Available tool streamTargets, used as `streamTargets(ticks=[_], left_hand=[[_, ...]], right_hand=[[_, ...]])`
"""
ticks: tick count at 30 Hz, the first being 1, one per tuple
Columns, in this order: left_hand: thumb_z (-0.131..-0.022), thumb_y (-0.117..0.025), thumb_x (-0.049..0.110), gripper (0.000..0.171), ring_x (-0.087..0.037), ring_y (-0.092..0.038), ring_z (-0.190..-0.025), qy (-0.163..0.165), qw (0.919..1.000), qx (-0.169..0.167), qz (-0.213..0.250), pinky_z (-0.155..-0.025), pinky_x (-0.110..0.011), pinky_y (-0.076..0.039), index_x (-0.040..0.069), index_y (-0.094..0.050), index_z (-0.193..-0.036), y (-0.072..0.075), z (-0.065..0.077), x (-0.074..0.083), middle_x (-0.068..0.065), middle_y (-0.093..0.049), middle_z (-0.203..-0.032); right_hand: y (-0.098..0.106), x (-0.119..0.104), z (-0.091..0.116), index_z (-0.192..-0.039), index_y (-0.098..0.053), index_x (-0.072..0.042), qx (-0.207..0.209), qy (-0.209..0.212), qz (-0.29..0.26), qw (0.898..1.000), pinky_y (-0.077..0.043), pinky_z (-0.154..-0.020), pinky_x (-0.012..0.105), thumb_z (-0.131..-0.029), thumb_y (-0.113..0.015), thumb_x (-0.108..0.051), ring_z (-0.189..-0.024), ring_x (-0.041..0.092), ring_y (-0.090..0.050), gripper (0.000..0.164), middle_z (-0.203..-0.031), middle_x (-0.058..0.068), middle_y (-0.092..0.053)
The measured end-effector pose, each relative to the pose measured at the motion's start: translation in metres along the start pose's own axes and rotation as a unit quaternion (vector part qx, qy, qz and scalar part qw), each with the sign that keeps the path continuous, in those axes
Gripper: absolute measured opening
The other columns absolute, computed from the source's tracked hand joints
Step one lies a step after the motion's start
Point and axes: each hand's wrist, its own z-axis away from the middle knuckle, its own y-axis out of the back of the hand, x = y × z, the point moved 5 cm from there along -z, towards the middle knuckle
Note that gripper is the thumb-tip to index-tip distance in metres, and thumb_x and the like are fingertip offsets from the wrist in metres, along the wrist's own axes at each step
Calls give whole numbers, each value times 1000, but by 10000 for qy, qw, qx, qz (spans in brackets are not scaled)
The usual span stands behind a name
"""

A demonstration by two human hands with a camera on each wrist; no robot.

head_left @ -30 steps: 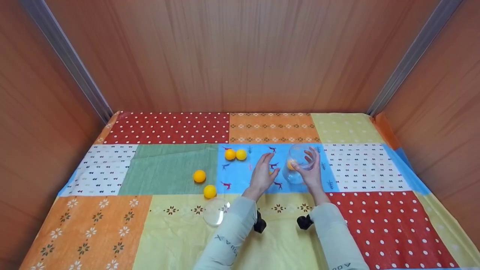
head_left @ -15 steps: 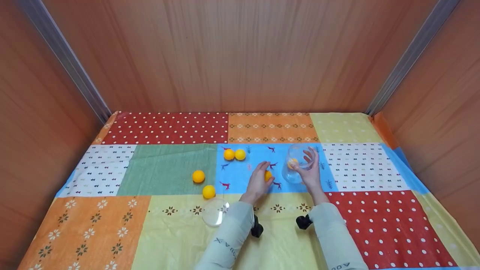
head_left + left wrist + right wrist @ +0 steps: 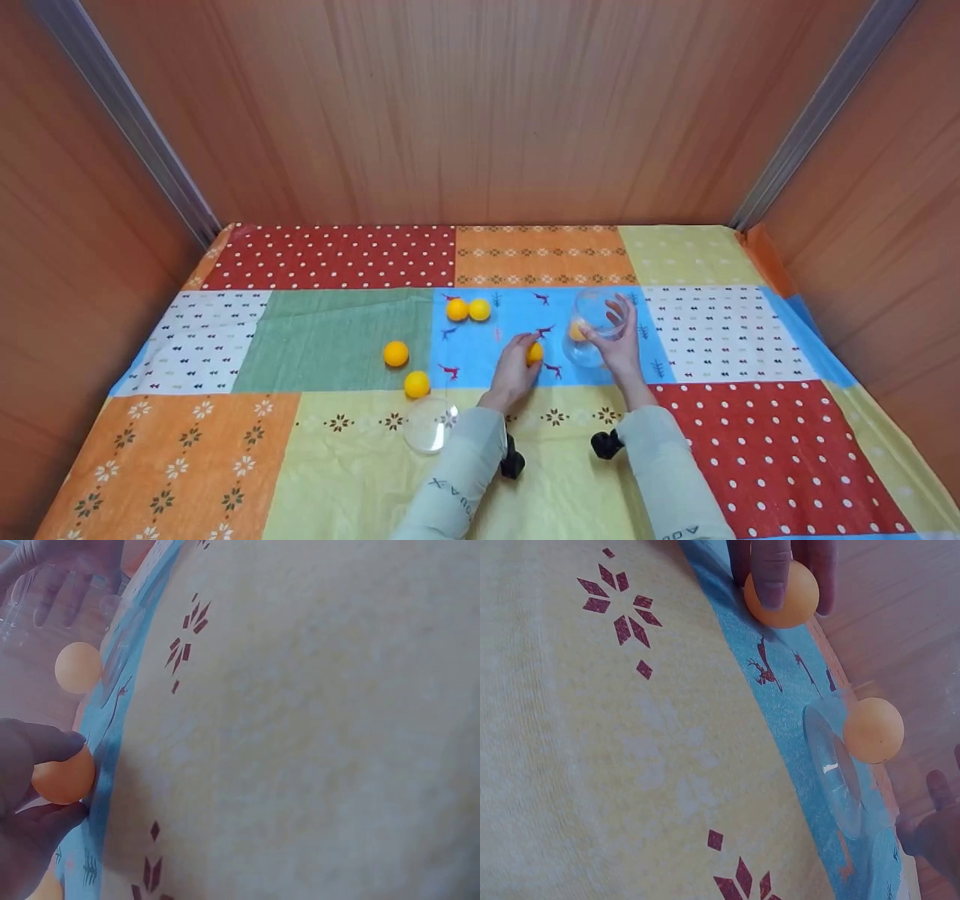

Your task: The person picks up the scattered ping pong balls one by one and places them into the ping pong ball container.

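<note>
On the blue patch of the cloth, my left hand (image 3: pixel 514 373) pinches an orange ping-pong ball (image 3: pixel 534 353). The left wrist view shows this ball (image 3: pixel 66 780) between thumb and fingertips, low against the cloth. Just to its right stands a clear jar (image 3: pixel 573 354), its mouth uncovered. My right hand (image 3: pixel 621 354) grips the jar from the right side, thumb in front and fingers behind, seen through the clear wall. Inside the jar is one orange ball (image 3: pixel 874 730), which shows above the round base in the right wrist view.
Two touching balls (image 3: pixel 457 309) lie behind my left hand. Farther left are a ball (image 3: pixel 396 353) on the green patch and another ball (image 3: pixel 417 384) near its corner. A clear round lid (image 3: pixel 427 427) lies beside my left sleeve. Wooden panels (image 3: pixel 480 112) enclose the cloth-covered table (image 3: pixel 345 480).
My left hand has come down and slightly left from beside the jar, and its fingers have closed on the ball on the cloth. My right hand keeps its hold on the jar.
</note>
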Motion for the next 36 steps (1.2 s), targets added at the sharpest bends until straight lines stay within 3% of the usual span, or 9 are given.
streamTargets(ticks=[9, 16, 23, 31, 36], left_hand=[[-84, -59, 2, 42, -20, -47, -110, 67, 9999, 48, 152, -96, -33, -35, 3, -50, -124, 2, -1, 1, -7, -51, -120], [-83, -59, 3, 40, -20, -48, -109, -179, 9995, 144, 212, -96, -32, -36, 3, -51, -123, 9, -3, 11, -7, -51, -120], [-83, -60, 4, 43, -17, -46, -112, -94, 9996, 174, 217, -96, -29, -35, 6, -50, -124, 15, -5, 21, -5, -50, -123], [-81, -63, 5, 42, -18, -50, -107, -440, 9977, 442, 257, -93, -27, -38, 5, -52, -121, 21, -7, 41, -6, -52, -119], [-80, -65, 5, 41, -18, -52, -104, -735, 9945, 700, 268, -90, -23, -40, 4, -54, -119, 26, -7, 58, -6, -53, -116]], right_hand=[[0, 0, 1, -135, -23, -5, 23, -71, 84, 9999, -23, -98, 53, -72, -68, 5, -123, 41, -22, 78, -133, 22, -30], [-1, -1, 1, -134, -20, 0, -72, 201, -157, 9996, -20, -98, 54, -71, -66, 10, -122, 44, -20, 79, -131, 29, -25], [-4, -13, 4, -135, -19, 1, -89, -1, -87, 9999, -18, -100, 54, -73, -65, 10, -123, 43, -20, 78, -132, 28, -25], [-8, -23, 8, -135, -18, 4, -92, -46, 16, 9999, -19, -100, 54, -74, -64, 9, -122, 38, -24, 77, -132, 25, -28], [-3, -9, 3, -135, -19, 0, -107, -30, -101, 9999, -22, -98, 56, -74, -65, 7, -123, 40, -22, 77, -133, 24, -27]])
